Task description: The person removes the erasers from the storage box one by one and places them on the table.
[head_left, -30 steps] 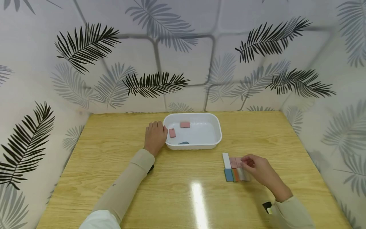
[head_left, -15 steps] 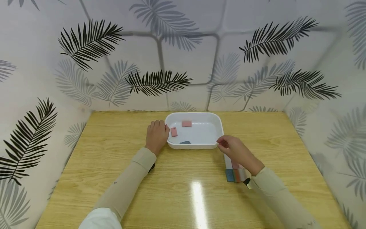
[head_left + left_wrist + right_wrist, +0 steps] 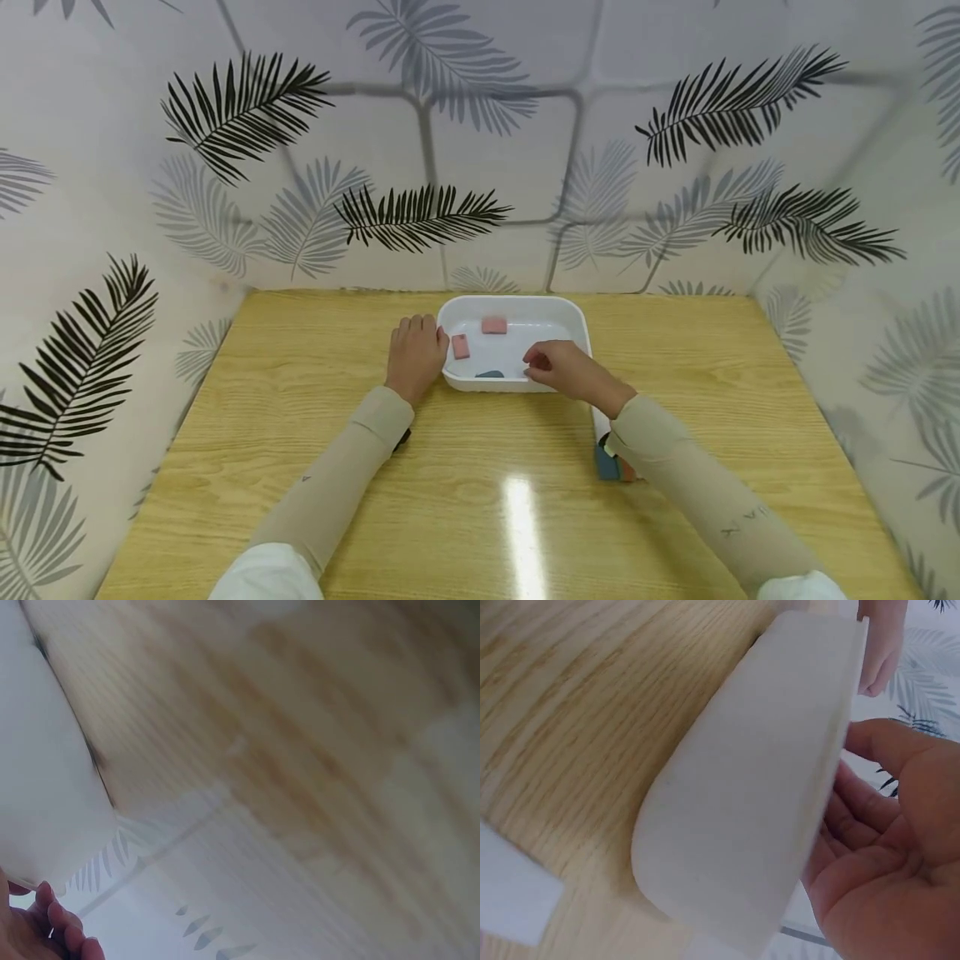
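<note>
A white tray (image 3: pixel 517 386) stands on the table, with two pink pieces (image 3: pixel 461 347) (image 3: pixel 494 325) and a grey-blue piece (image 3: pixel 490 374) inside. My left hand (image 3: pixel 416 354) grips its left rim; in the left wrist view, thumb and fingers (image 3: pixel 52 922) meet at that rim. Over the tray's front right part reaches my right hand (image 3: pixel 566 369), fingers loosely bent and nothing visible in them. In the right wrist view the tray wall (image 3: pixel 742 765) hides the fingertips of the right hand (image 3: pixel 892 832).
Right of the tray's front lie a white strip (image 3: pixel 601 423), a blue tile (image 3: pixel 607 464) and an orange tile (image 3: pixel 627 472), partly covered by the right sleeve (image 3: pixel 652 433). The wooden table (image 3: pixel 450 500) meets leaf-patterned walls (image 3: pixel 375 275) behind and at the sides.
My right hand has moved left and away from the laid-out tiles, over the tray's right rim and into the tray area. The left hand stays at the left rim.
</note>
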A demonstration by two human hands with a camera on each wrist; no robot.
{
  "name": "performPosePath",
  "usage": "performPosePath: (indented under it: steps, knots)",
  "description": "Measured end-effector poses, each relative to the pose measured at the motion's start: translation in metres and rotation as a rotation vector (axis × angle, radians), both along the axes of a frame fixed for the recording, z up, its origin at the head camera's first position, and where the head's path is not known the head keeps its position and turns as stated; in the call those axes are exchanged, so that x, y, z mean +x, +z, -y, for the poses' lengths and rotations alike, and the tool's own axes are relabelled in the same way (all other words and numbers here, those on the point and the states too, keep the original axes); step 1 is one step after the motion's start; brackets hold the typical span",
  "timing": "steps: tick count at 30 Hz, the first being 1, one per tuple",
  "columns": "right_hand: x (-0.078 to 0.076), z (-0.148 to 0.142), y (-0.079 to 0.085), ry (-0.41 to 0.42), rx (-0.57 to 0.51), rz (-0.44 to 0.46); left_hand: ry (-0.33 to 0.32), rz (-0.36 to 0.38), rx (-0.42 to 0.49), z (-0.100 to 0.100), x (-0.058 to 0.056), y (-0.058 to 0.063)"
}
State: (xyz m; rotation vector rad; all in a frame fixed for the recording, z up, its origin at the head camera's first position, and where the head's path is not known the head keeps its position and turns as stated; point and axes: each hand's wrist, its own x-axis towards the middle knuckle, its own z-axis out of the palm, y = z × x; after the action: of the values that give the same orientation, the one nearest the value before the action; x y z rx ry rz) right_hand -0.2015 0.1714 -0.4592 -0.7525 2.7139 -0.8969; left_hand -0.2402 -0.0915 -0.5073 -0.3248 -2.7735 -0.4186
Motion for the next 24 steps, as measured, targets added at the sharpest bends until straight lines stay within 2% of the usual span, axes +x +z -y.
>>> performPosePath:
  steps: [6, 12, 24]
  knots:
    - [-0.020, 0.006, -0.014, 0.035, -0.035, 0.122, 0.006, 0.035, 0.000, 0.000, 0.000, 0.001]
    - [-0.032, 0.014, -0.019, 0.107, 0.004, 0.120, 0.017, 0.038, 0.005, -0.001, 0.000, 0.003]
    - [-0.049, 0.027, -0.033, 0.175, 0.043, 0.202, 0.036, 0.063, 0.004, -0.002, -0.002, 0.000]
